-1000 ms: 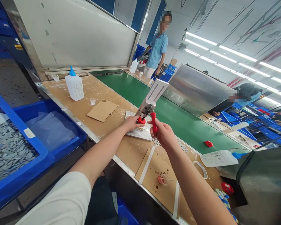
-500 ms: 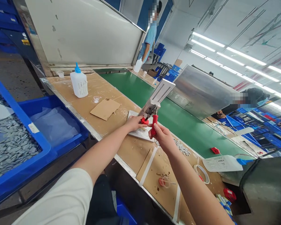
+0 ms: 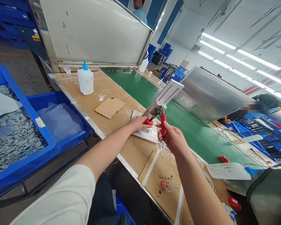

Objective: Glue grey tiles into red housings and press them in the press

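Observation:
My right hand (image 3: 174, 137) is wrapped round the red grip (image 3: 163, 123) of a toggle clamp. The clamp sits on a metal fixture with a slotted upright plate (image 3: 170, 92), fixed to a pale base board (image 3: 140, 134). My left hand (image 3: 138, 123) reaches to the foot of the fixture, its fingers against a small red block (image 3: 149, 121) below the clamp's tip. Part of that block is hidden by the fingers. Small grey pieces (image 3: 163, 145) lie just beyond the board, partly behind my right hand.
A white bottle with blue cap (image 3: 86, 81) and a cardboard piece (image 3: 110, 107) lie left on the bench. A green conveyor belt (image 3: 126, 79) runs behind. Near me are a small cup (image 3: 168, 185) and a lying bottle (image 3: 228, 171). Blue bin (image 3: 43, 125) holds grey chips.
The whole view has shifted, so the bench things appear further right. Both hands keep their places on the fixture. A person in blue at the back has moved left, partly behind the panel.

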Motion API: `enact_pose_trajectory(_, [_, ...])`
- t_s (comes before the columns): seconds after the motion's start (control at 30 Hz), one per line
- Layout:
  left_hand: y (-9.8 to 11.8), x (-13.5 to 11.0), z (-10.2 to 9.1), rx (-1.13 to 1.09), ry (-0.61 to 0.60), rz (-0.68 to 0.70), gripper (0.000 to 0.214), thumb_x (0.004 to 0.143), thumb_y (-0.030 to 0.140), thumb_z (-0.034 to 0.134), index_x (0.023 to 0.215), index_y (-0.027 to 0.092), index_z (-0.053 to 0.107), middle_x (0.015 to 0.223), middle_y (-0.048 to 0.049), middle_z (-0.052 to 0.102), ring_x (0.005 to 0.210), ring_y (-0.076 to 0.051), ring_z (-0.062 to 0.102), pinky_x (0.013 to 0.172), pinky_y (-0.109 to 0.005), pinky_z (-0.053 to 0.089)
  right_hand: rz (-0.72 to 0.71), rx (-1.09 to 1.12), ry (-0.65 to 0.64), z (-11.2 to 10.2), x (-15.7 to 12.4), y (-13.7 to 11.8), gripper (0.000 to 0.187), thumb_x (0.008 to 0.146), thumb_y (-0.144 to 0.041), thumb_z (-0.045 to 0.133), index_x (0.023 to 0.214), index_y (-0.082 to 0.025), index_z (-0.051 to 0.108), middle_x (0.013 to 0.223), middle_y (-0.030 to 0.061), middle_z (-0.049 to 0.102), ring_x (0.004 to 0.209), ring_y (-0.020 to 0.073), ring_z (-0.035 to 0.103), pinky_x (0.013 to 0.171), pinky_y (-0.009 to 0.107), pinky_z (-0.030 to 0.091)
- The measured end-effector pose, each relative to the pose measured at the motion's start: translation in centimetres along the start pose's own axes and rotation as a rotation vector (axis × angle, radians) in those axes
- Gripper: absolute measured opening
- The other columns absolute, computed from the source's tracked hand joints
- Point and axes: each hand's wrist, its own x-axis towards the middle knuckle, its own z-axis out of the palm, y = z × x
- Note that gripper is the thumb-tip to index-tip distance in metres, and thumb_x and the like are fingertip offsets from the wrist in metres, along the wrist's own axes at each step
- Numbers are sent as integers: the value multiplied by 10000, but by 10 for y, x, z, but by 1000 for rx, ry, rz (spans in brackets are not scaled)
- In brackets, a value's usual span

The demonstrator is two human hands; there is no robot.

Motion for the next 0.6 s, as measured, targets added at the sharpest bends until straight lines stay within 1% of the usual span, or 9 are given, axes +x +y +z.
enact_pose_trajectory(0.2, [0,0,0,3,3,-5,513,908,656,704,1235,262,669,1197,-51,804,1186,-314,708,1169,-478,386,-22,-42,-21,-1,5,21,580,826,-726,770,992,-171,735,614,5,624,559,149,571,547,297,496])
enact_pose_trajectory(0.3, [-1,0,0,9,2,-9,507,901,658,712,1222,267,667,1172,-36,809,1189,-307,707,1171,-455,378,-60,-99,-43,-4,10,32,582,851,-736,737,1035,-184,710,646,2,646,593,153,587,598,309,513])
enact_pose_trajectory(0.37, [-2,1,0,15,-2,-11,507,898,657,711,1211,260,668,1159,-34,811,1159,-301,716,1165,-453,383,-101,-163,-77,-5,13,36,583,874,-755,700,1028,-194,681,673,5,661,621,156,595,639,317,521])
enact_pose_trajectory(0.43, [-2,1,1,20,-7,-13,514,897,657,705,1214,253,668,1150,-33,815,1134,-295,722,1163,-456,387,-150,-250,-106,-7,17,39,596,895,-788,644,1001,-201,649,700,14,673,641,162,600,658,323,522])
enact_pose_trajectory(0.5, [-2,2,1,22,-9,-15,517,900,648,699,1234,255,668,1174,-35,814,1144,-292,717,1171,-459,388,-184,-382,-115,-10,21,41,603,933,-803,566,983,-205,631,737,28,692,640,163,594,633,316,503])
enact_pose_trajectory(0.6, [-3,1,0,23,-5,-18,504,905,617,703,1259,260,673,1224,-46,807,1187,-299,702,1184,-463,393,-211,-624,-97,-14,30,45,566,992,-754,496,980,-203,629,792,34,703,637,158,583,601,298,458])
